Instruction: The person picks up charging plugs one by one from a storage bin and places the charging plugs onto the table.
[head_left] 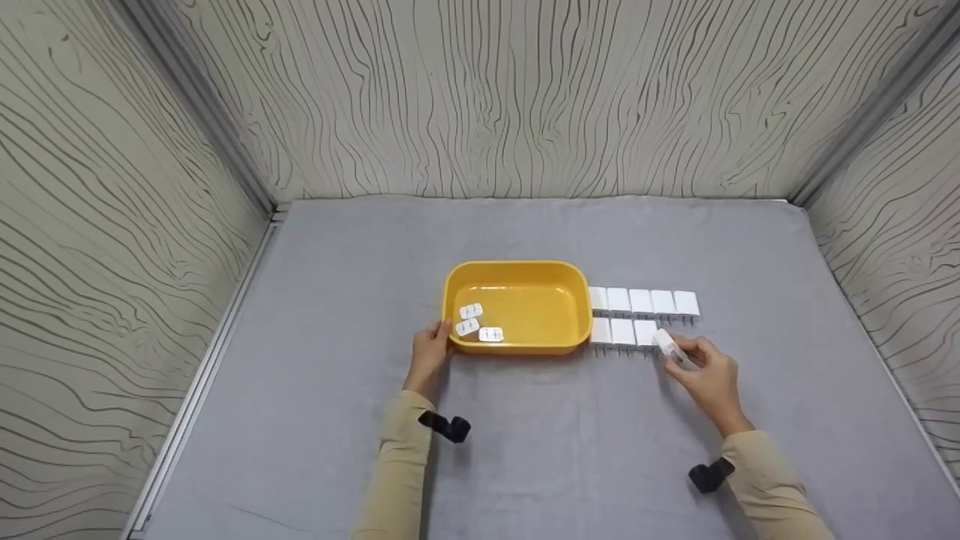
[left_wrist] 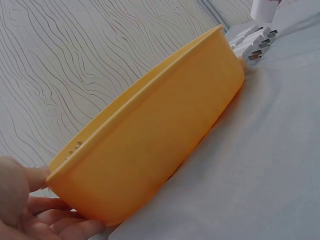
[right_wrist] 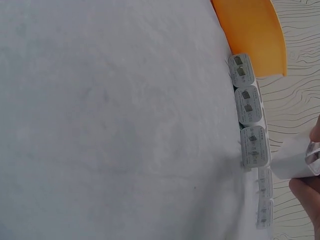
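Note:
A yellow plastic bin (head_left: 536, 311) stands on the cloth, with a few white two-prong power adapters (head_left: 491, 334) lying in its left part, prongs up. My left hand (head_left: 429, 356) grips the bin's near left corner; in the left wrist view its thumb (left_wrist: 35, 178) lies at the rim and the fingers are under the outer wall. To the bin's right, my right hand (head_left: 709, 379) pinches another white power adapter (head_left: 667, 345) between thumb and fingers. That adapter is tilted, at the right end of the near row of adapters (head_left: 622, 331).
Behind the near row runs a second row of white adapters (head_left: 640, 301), prongs toward me. Both rows start against the bin's right wall. Grey cloth (head_left: 525, 435) covers the table, and wood-patterned panels (head_left: 487, 97) rise at the back and sides.

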